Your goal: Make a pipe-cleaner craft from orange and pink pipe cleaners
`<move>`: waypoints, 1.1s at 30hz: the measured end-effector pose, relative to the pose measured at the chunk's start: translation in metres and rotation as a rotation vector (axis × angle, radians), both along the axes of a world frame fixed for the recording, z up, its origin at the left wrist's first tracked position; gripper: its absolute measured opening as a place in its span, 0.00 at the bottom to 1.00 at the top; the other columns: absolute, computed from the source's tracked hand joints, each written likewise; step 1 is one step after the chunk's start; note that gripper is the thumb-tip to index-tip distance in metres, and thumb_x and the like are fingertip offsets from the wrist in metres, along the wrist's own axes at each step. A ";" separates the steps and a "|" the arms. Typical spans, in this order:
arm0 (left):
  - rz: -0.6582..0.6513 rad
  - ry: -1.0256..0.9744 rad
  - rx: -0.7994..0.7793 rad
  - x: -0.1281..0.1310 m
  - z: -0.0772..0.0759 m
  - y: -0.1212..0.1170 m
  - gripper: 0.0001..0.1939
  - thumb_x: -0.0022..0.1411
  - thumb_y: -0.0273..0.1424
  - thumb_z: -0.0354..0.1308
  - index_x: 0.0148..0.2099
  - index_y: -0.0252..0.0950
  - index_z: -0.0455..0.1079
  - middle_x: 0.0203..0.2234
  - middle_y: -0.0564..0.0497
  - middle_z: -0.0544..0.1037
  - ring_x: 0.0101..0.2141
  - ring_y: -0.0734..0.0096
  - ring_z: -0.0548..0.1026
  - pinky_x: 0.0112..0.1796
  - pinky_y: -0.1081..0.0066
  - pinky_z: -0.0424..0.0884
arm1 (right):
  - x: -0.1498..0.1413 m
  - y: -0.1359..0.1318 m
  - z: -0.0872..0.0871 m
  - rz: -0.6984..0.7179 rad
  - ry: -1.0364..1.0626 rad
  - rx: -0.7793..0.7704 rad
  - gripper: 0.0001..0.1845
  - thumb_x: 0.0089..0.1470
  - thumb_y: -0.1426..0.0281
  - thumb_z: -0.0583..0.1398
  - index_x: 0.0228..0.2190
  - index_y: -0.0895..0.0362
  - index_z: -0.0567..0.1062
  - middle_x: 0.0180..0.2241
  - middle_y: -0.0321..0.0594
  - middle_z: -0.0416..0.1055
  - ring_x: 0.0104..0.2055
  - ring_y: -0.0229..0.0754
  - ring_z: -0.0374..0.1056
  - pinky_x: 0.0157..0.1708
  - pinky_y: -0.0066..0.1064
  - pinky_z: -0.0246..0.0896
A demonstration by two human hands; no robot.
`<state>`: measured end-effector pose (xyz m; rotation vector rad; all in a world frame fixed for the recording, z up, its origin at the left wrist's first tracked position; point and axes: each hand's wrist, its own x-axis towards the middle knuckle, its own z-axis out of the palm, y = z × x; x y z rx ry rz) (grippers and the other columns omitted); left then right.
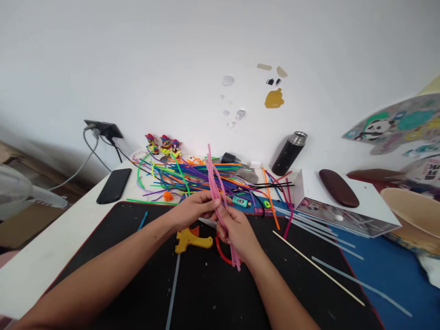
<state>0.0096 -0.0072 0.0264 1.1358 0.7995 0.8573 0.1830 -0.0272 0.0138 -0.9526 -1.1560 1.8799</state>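
Both hands hold a bundle of pink pipe cleaners (212, 176) over the black mat (261, 293). My left hand (195, 208) pinches the bundle near its middle. Just below it, my right hand (237, 227) is closed round the same strands, whose lower ends stick out beneath. One pink strand bends away from the others at the top. Under the hands lies a yellow glue gun (192, 240), with a glue stick (173, 288) reaching from it toward me. A red curved piece (222, 252) is partly hidden by my right hand.
A pile of coloured pipe cleaners (185, 176) spreads along the wall. A phone (114, 185) lies at left. A black flask (288, 153), a white box (357, 201) with a glasses case (338, 188), clear glue sticks (323, 233) and a wooden stick (318, 267) are at right.
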 end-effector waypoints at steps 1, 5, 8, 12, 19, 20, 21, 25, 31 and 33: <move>-0.019 0.010 0.014 -0.001 0.001 -0.001 0.24 0.63 0.50 0.69 0.43 0.31 0.79 0.22 0.53 0.72 0.23 0.76 0.63 0.25 0.74 0.54 | -0.001 -0.001 0.000 0.007 0.001 -0.003 0.34 0.52 0.36 0.65 0.29 0.57 0.72 0.12 0.25 0.58 0.12 0.28 0.46 0.13 0.22 0.39; -0.069 0.043 0.014 -0.005 0.005 -0.001 0.24 0.64 0.51 0.67 0.35 0.33 0.74 0.20 0.53 0.71 0.21 0.76 0.63 0.24 0.74 0.53 | -0.004 -0.004 -0.002 0.058 -0.016 0.021 0.35 0.54 0.36 0.63 0.29 0.57 0.73 0.13 0.26 0.60 0.12 0.28 0.48 0.12 0.23 0.40; 0.063 0.071 0.032 -0.013 0.015 0.006 0.24 0.62 0.52 0.68 0.31 0.35 0.70 0.20 0.56 0.66 0.19 0.78 0.59 0.22 0.74 0.52 | -0.005 -0.005 -0.004 0.113 -0.056 0.036 0.35 0.54 0.36 0.63 0.31 0.57 0.74 0.15 0.28 0.66 0.11 0.30 0.53 0.12 0.23 0.43; 0.437 0.257 0.298 -0.038 0.048 0.027 0.24 0.64 0.52 0.66 0.31 0.36 0.70 0.20 0.55 0.66 0.21 0.75 0.60 0.23 0.73 0.56 | -0.004 -0.006 -0.006 0.158 -0.093 0.055 0.34 0.55 0.37 0.63 0.34 0.57 0.75 0.18 0.29 0.68 0.12 0.31 0.58 0.12 0.23 0.48; 0.920 1.005 0.915 -0.058 0.124 0.052 0.12 0.75 0.36 0.55 0.40 0.36 0.75 0.27 0.52 0.74 0.30 0.68 0.72 0.33 0.69 0.63 | -0.006 -0.009 -0.009 0.186 -0.215 0.141 0.23 0.64 0.48 0.62 0.33 0.56 0.74 0.19 0.29 0.69 0.14 0.31 0.59 0.15 0.23 0.50; 0.857 1.192 0.927 -0.053 0.126 0.056 0.11 0.74 0.35 0.56 0.42 0.35 0.76 0.29 0.50 0.77 0.33 0.64 0.76 0.34 0.68 0.65 | -0.007 -0.010 -0.011 0.193 -0.245 0.153 0.21 0.65 0.51 0.62 0.33 0.56 0.74 0.20 0.29 0.69 0.15 0.31 0.59 0.16 0.23 0.51; 0.734 1.387 0.915 -0.047 0.125 0.060 0.11 0.73 0.35 0.57 0.42 0.35 0.76 0.32 0.47 0.79 0.35 0.60 0.78 0.35 0.67 0.66 | -0.007 -0.011 -0.012 0.203 -0.279 0.166 0.18 0.66 0.53 0.62 0.33 0.55 0.74 0.20 0.29 0.69 0.15 0.32 0.60 0.17 0.23 0.52; 0.090 1.845 0.851 -0.013 0.089 0.079 0.11 0.73 0.28 0.55 0.47 0.32 0.78 0.39 0.38 0.84 0.40 0.48 0.83 0.39 0.62 0.72 | -0.008 -0.014 -0.012 0.258 -0.452 0.282 0.14 0.69 0.60 0.60 0.34 0.55 0.77 0.22 0.30 0.71 0.18 0.33 0.63 0.21 0.25 0.52; -0.170 1.798 0.855 0.016 0.020 0.102 0.12 0.70 0.23 0.55 0.44 0.32 0.81 0.40 0.36 0.85 0.43 0.48 0.84 0.43 0.59 0.76 | -0.007 -0.014 -0.004 0.256 -0.649 0.496 0.12 0.67 0.61 0.62 0.35 0.54 0.82 0.26 0.34 0.77 0.27 0.38 0.70 0.29 0.28 0.51; -0.175 1.757 0.882 0.016 0.009 0.107 0.13 0.71 0.24 0.54 0.46 0.34 0.81 0.42 0.36 0.85 0.44 0.50 0.83 0.44 0.59 0.76 | -0.006 -0.013 -0.002 0.222 -0.675 0.548 0.12 0.67 0.61 0.63 0.36 0.54 0.83 0.30 0.36 0.80 0.31 0.40 0.72 0.30 0.29 0.51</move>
